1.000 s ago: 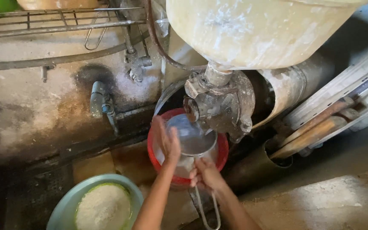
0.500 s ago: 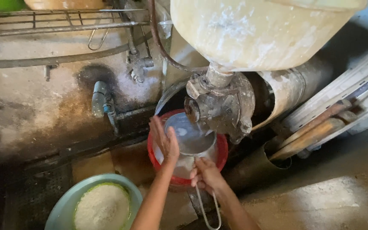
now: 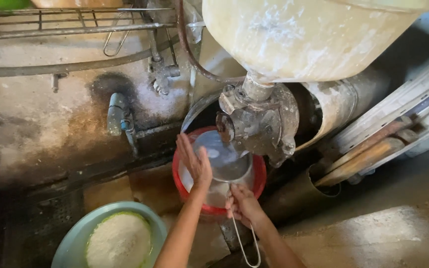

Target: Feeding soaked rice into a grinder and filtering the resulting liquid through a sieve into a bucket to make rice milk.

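The right hand (image 3: 243,204) grips the wire handle of a sieve (image 3: 223,161) over the red bucket (image 3: 259,179); the left hand (image 3: 194,160), fingers spread, touches its rim.

A round metal strainer with a fine grey mesh bowl (image 3: 223,160) and a long looped wire handle sits tilted over a red plastic bucket (image 3: 259,179), right beneath the grimy metal outlet of the grinder. Its handle points down toward the bottom edge of the view.
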